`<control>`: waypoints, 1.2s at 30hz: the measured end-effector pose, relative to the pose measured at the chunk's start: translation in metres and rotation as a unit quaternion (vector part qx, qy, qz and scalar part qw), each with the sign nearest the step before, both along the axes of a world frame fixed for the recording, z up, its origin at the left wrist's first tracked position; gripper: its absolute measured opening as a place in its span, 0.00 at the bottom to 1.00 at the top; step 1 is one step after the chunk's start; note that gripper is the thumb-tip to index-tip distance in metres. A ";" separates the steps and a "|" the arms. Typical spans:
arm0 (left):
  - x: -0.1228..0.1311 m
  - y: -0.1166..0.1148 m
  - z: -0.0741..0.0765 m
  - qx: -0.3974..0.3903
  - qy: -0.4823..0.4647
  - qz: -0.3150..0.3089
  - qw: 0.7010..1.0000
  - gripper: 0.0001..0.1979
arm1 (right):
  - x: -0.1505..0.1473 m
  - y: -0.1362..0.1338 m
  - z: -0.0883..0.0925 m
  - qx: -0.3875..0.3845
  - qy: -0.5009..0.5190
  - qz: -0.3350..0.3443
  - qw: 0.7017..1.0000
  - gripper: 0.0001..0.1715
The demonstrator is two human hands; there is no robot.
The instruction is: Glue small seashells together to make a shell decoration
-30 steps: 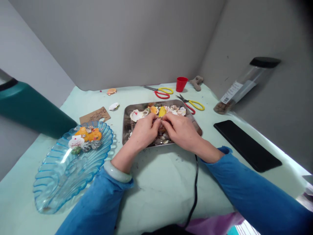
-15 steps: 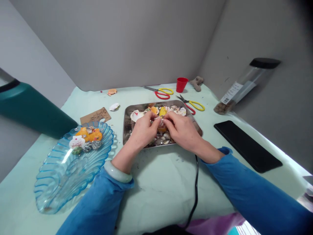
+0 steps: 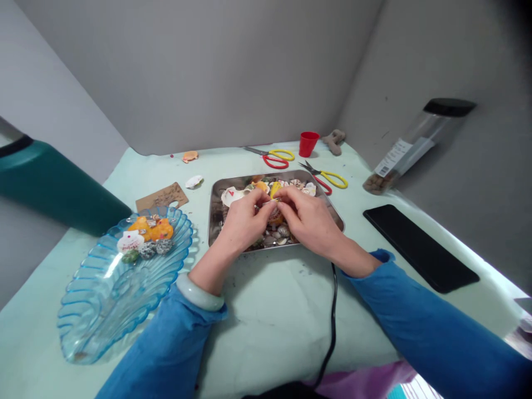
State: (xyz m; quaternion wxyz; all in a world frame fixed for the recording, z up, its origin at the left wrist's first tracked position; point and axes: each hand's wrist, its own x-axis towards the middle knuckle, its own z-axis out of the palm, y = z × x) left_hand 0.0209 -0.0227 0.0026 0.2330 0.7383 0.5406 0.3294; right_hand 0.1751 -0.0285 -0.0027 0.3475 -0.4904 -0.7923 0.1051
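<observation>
Over the metal tray [image 3: 213, 221], my left hand [image 3: 248, 217] and my right hand [image 3: 310, 220] meet with thumbs and fingers pinched. Between the fingertips is a small white shell [image 3: 272, 200], seen thin and edge-on and mostly covered by the fingers. Seashells fill the tray below. Among them are a white scallop shell [image 3: 231, 195] with a red mark to the left, a yellow shell [image 3: 275, 188] just behind the fingers, and spotted snail shells [image 3: 284, 230] in front. Neither hand rests on the tray's rim.
At left, a blue shell-shaped dish [image 3: 120, 299] holds several shells; a green bottle [image 3: 62, 188] leans behind it. Two pairs of scissors [image 3: 276, 158] and a red cup [image 3: 308, 144] stand behind the tray. Right are a black slab [image 3: 419, 246] and a clear jar [image 3: 405, 158]. A black cable [image 3: 333, 316] runs in front.
The small shell between my fingertips has tilted and now shows a thin edge. My right fingers have shifted slightly up and left. The rest looks the same.
</observation>
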 end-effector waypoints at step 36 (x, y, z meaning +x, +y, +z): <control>0.000 0.001 0.001 -0.005 -0.005 -0.004 1.000 0.13 | 0.000 0.002 0.001 -0.014 0.013 0.003 1.000 0.10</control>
